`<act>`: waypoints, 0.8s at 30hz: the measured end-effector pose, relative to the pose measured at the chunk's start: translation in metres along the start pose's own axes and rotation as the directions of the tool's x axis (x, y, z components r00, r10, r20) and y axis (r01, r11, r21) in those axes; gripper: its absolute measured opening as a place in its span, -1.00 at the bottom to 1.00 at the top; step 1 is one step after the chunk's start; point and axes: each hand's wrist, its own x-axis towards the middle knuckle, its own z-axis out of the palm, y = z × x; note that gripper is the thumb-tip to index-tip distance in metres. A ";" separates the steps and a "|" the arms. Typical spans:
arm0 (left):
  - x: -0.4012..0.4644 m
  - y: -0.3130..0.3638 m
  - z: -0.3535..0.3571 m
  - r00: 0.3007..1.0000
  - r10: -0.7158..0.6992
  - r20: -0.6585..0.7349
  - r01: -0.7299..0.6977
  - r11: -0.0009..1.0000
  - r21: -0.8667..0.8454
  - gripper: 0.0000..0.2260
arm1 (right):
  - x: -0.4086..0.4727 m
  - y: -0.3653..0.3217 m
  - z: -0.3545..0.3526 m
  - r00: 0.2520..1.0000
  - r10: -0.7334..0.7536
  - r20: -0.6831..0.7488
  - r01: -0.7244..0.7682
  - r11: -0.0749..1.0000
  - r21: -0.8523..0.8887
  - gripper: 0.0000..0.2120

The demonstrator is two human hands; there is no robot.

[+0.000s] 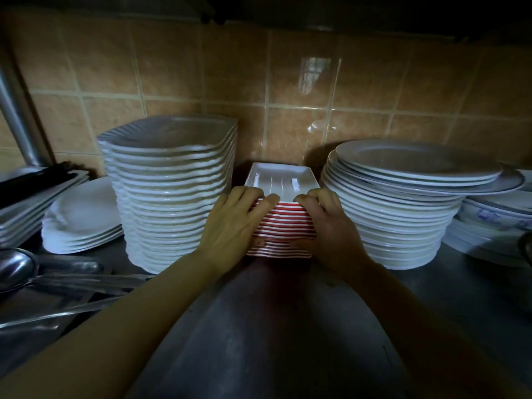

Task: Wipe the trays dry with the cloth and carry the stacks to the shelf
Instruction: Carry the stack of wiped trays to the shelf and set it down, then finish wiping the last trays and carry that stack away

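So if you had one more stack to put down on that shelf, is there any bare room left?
Mostly in front: the bare metal shelf between the forearms, before the red-and-white tray stack both hands grip. Further back it is crowded: tall wavy plate stack on one side, round plate stack on the other, ladles near the left edge.

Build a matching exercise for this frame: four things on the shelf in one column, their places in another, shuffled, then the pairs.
Things:
1. red-and-white tray stack
2. wavy-rimmed plate stack
3. round plate stack
4. spoons

Places:
A. far left, lying flat
B. right of the trays
C. centre, gripped by the left hand and right hand
D. just left of the trays

Pairs: 1-C, 2-D, 3-B, 4-A
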 end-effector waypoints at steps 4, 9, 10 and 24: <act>0.006 0.000 0.006 0.998 -0.016 0.063 0.017 1.000 -0.017 -0.34 | 0.007 0.005 0.003 0.999 0.014 0.050 -0.014 1.000 0.006 -0.34; 0.011 0.000 0.014 0.994 -0.029 0.101 0.029 1.000 0.002 -0.40 | 0.012 0.010 0.012 0.997 0.020 0.070 -0.022 0.999 0.029 -0.41; 0.011 0.000 0.015 0.995 -0.027 0.100 0.026 1.000 0.005 -0.42 | 0.012 0.011 0.013 0.997 0.019 0.077 -0.022 0.999 0.038 -0.42; 0.006 0.018 0.003 0.988 -0.116 0.106 0.117 0.993 -0.005 -0.43 | 0.004 0.003 -0.003 0.993 -0.050 0.106 0.062 0.992 -0.113 -0.24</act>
